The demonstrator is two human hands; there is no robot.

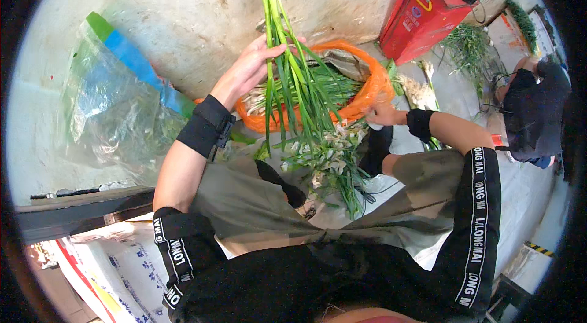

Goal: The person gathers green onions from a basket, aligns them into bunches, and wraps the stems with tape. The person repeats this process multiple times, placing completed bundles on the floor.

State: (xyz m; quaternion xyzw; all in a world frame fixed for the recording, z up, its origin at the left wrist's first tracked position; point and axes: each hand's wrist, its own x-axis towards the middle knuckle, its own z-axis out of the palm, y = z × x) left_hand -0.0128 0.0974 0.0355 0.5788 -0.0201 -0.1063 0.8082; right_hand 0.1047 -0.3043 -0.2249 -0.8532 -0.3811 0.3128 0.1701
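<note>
My left hand [257,62] grips a bunch of scallions [272,11], white root ends pointing up and away, green leaves hanging toward me. Below the leaves sits an orange plastic bag [384,82], its mouth spread wide, with more scallions [344,87] lying inside. At the bag's near right rim is my right hand [386,115], fingers curled; whether it pinches anything is too blurred to tell. Between my feet, a heap of scallion trimmings [337,153], green leaves and pale skins, covers the floor.
A red container [412,20] stands against the wall, with scallions [418,89] on the floor nearby. Loose greens [472,45] lie farther right, by another person [534,112]. A clear plastic bag [110,98] leans at left. A white printed sack [133,268] lies behind my left elbow.
</note>
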